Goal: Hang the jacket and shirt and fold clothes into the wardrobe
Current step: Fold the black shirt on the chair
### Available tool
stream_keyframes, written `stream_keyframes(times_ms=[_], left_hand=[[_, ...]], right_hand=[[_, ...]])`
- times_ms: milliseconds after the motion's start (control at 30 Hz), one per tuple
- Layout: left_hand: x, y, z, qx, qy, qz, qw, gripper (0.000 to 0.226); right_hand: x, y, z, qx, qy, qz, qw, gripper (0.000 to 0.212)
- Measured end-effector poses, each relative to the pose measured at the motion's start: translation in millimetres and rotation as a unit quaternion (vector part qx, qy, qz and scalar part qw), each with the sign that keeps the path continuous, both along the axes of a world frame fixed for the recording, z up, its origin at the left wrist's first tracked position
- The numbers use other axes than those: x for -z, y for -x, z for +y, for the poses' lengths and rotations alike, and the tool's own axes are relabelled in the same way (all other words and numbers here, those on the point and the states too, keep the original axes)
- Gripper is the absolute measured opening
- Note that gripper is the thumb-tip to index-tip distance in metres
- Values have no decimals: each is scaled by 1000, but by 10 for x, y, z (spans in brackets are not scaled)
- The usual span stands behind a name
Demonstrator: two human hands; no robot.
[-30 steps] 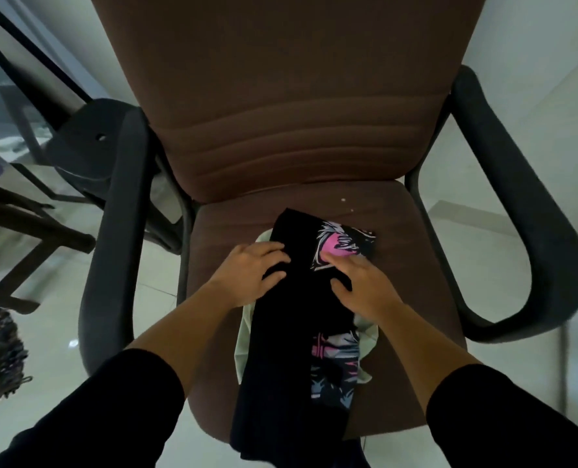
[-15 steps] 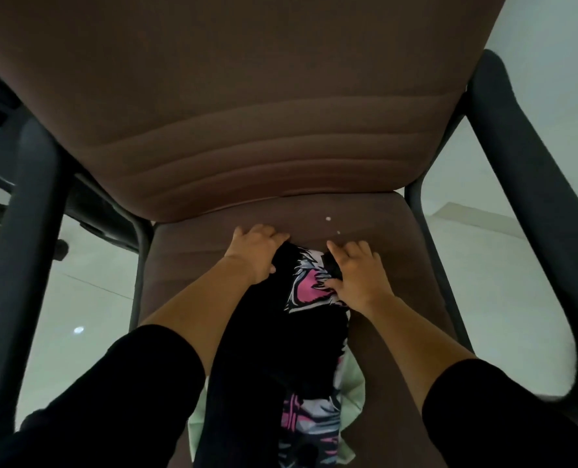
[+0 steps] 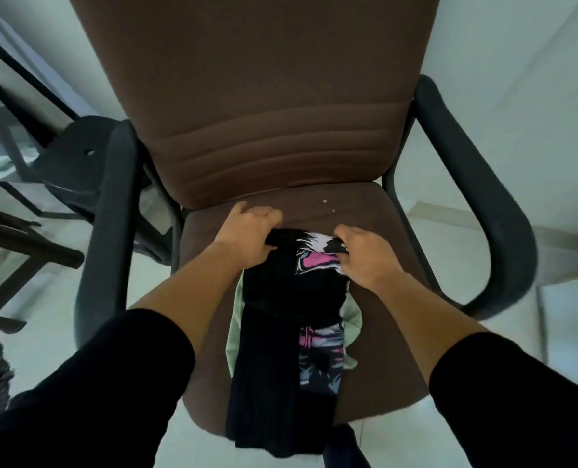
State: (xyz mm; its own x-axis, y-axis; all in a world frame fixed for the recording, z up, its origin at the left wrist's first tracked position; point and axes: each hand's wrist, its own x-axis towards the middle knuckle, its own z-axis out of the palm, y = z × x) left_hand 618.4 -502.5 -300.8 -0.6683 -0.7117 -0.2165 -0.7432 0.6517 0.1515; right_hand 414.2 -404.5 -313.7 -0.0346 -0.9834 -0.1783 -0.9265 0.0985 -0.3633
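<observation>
Fingers now curled since earlier, black printed shirt point(image 3: 280, 298) top edge gripped by left hand point(image 3: 250, 236) and right hand point(image 3: 365, 256), brown chair point(image 3: 399, 315) beneath.

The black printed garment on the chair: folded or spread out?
Folded: the black printed garment lies as a narrow strip on the chair, both hands gripping its far end.

Left hand point(image 3: 247, 236), right hand point(image 3: 365, 256) gripping black printed garment point(image 3: 280, 332), brown chair point(image 3: 280, 113)
</observation>
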Motion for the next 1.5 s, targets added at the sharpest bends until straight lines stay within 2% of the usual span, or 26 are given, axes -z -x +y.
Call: stream_keyframes(times_ms=[100, 200, 300, 367, 433, 500, 533, 600, 700, 833, 933, 1000, 1133, 1267, 1500], left_hand=[[-219, -304, 598, 0, -5, 29, 1000, 31], [-240, -663, 1293, -17, -3, 37, 999, 32], [-68, -1001, 1886, -36, -14, 47, 998, 50], [114, -1186, 2192, -43, -50, 19, 998, 63], [347, -1341, 2454, -46, -111, -7, 993, 53], [581, -1430, 2661, -81, -160, -3, 984, 39], [694, -1451, 2728, -108, -168, 21, 980, 41], [881, -1424, 2796, -146, -155, 86, 973, 53], [1042, -1300, 2845, -216, -172, 175, 945, 84], [1098, -1121, 2879, -249, -166, 165, 940, 102], [1083, -1090, 2841, -262, -197, 204, 922, 104], [1053, -1127, 2768, -281, -233, 219, 905, 102], [960, -1137, 2636, -282, -259, 188, 905, 98], [940, -1108, 2609, -279, -258, 164, 910, 98], [706, -1054, 2578, -295, -255, 178, 903, 89]], right_hand=[[-212, -283, 601, 3, 27, 35, 999, 38], [-243, -674, 1299, 3, 53, 8, 999, 57], [-120, -1036, 1920, -3, 88, 4, 996, 65], [52, -1202, 2235, -12, 110, -9, 994, 64], [246, -1328, 2483, -25, 69, -35, 997, 50], [448, -1423, 2643, -17, -16, -57, 998, 61], [556, -1441, 2685, 5, -51, -60, 997, 68], [757, -1452, 2693, 51, -38, -67, 996, 72], [991, -1489, 2686, 118, -21, -97, 988, 56], [1094, -1531, 2692, 220, -46, -207, 952, 69], [1110, -1542, 2670, 248, -13, -236, 939, 73], [1092, -1512, 2632, 271, -24, -288, 918, 77], [1043, -1371, 2513, 280, -54, -376, 881, 86], [983, -1358, 2457, 259, -56, -401, 877, 89], [679, -1361, 2348, 232, -39, -395, 888, 80]])
